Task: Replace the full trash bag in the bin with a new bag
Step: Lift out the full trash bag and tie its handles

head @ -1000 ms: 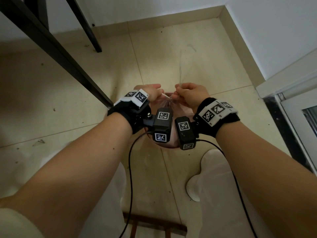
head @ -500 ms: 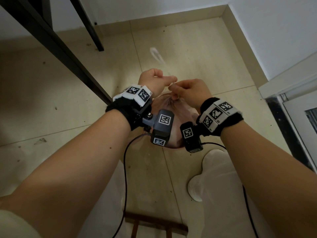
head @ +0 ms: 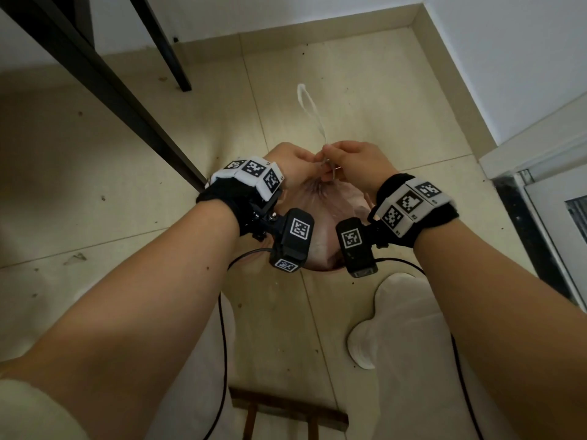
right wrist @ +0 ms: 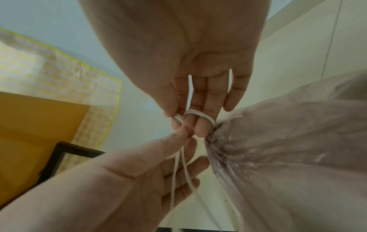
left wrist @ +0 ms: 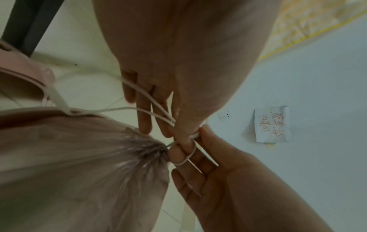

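Both hands meet directly over the gathered mouth of the pink trash bag (head: 320,230), which sits below the fingers on the tiled floor (head: 365,100); whether it stands inside a bin cannot be told, since hands and wrist cameras cover it.

Left hand (head: 292,161): thumb and forefinger pinch the white drawstring (head: 309,106) at the bag's puckered neck; the other fingers (left wrist: 145,119) hang straight, two strands running across them.

Right hand (head: 355,161): a loop of drawstring is wrapped round two fingers (right wrist: 200,124), touching the neck; thumb and forefinger pinch a strand just beside it.

Free loop of drawstring stands up beyond the fingertips, away from the person.

Bag neck (left wrist: 155,150): tightly pleated, closed. Knot apparently not finished, though the wrist views blur here.

A black desk leg (head: 165,42) stands well beyond the left hand's fingers.
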